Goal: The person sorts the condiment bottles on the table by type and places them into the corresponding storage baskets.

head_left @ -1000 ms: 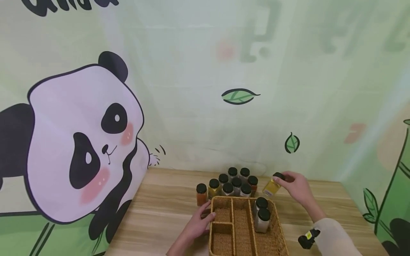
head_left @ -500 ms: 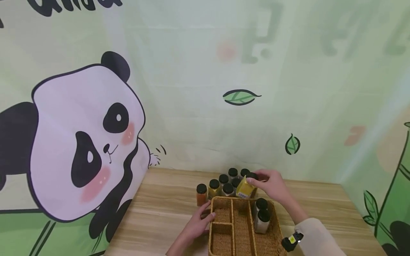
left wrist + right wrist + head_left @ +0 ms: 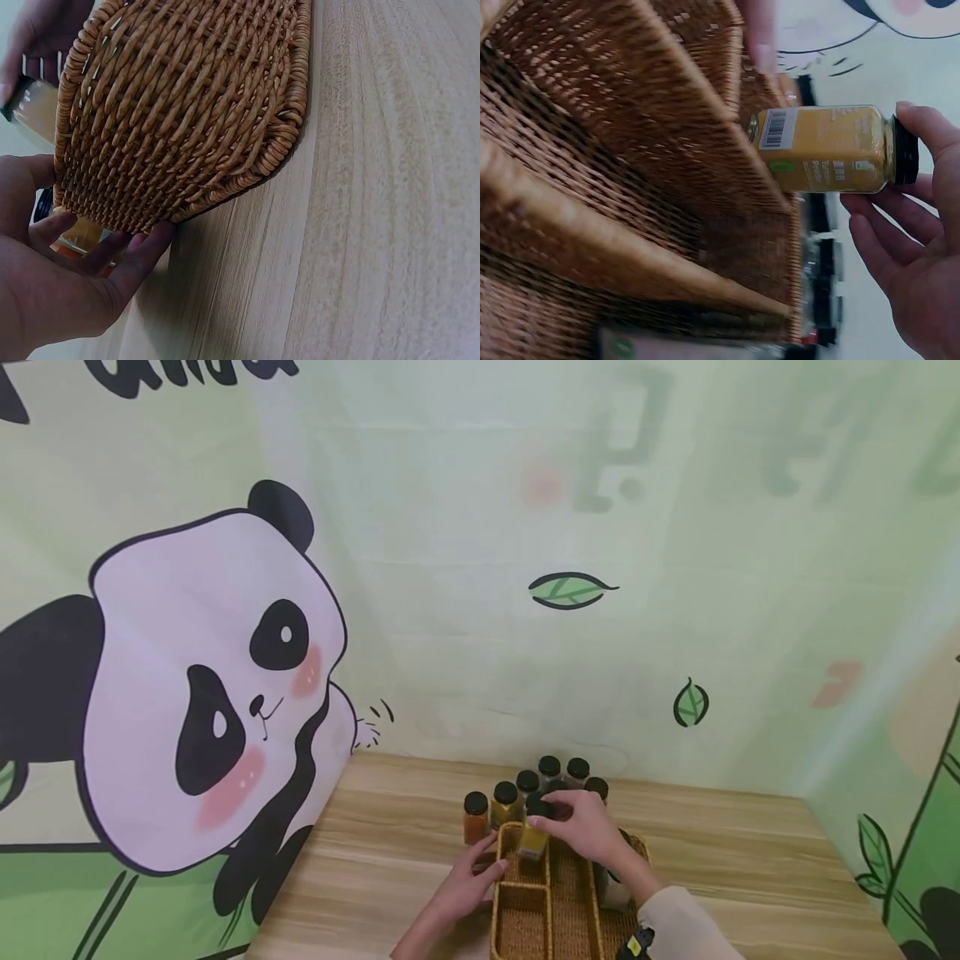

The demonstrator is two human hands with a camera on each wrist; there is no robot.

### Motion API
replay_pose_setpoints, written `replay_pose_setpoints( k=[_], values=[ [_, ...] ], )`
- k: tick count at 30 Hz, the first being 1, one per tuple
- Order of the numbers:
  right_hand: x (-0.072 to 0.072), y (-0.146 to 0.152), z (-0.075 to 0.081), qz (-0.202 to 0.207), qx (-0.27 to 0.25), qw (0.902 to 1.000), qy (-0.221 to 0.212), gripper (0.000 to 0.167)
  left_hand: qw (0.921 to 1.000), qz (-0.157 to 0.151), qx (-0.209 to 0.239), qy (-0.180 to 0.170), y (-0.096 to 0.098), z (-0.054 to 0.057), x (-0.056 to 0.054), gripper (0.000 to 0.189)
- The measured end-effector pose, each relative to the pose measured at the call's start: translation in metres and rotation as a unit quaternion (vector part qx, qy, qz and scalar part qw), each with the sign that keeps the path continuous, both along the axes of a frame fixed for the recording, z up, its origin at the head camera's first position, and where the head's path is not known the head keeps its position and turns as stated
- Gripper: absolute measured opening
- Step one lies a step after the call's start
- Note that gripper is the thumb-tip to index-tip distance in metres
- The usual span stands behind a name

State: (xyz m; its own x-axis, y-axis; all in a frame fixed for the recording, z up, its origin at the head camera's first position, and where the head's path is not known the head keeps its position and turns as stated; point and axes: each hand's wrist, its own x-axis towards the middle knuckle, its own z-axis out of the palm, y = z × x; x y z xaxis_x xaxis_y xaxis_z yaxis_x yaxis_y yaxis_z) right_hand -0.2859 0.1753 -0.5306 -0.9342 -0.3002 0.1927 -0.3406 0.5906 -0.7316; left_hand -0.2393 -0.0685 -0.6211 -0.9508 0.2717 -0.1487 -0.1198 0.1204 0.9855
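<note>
My right hand (image 3: 588,827) pinches the black lid of a spice jar (image 3: 825,150) filled with yellow powder. The jar is tilted, its base over the back left compartment of a wicker basket (image 3: 550,906). A barcode and a green mark show on its label in the right wrist view. At the basket's back left corner my left hand (image 3: 467,887) grips the wall, thumb at the rim and fingers against the outside in the left wrist view (image 3: 82,292). Another lidded jar (image 3: 615,893) stands in the right compartment, partly hidden by my right forearm.
Behind the basket several black-lidded jars stand close together, among them an orange one (image 3: 476,822) and a yellow one (image 3: 505,806). The wooden table (image 3: 390,827) meets a wall hanging (image 3: 450,610) printed with a panda. A black device (image 3: 637,943) sits on my right wrist.
My right hand has carried the yellow spice jar leftward, from right of the jar cluster to over the back left compartment. My left hand has stayed on the basket.
</note>
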Motion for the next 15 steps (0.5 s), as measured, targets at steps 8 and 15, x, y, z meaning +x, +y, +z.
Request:
replay_pose_setpoints(
  k=[8, 15],
  values=[
    [-0.003, -0.009, -0.028, -0.001, 0.014, 0.9999, 0.003, 0.057, 0.9999, 0.0, -0.008, -0.01, 0.001, -0.001, 0.0, 0.064],
    [0.0, -0.017, -0.037, 0.001, 0.032, 0.9994, 0.013, 0.058, 0.9999, -0.002, -0.009, -0.011, -0.001, 0.0, -0.002, 0.066]
  ],
)
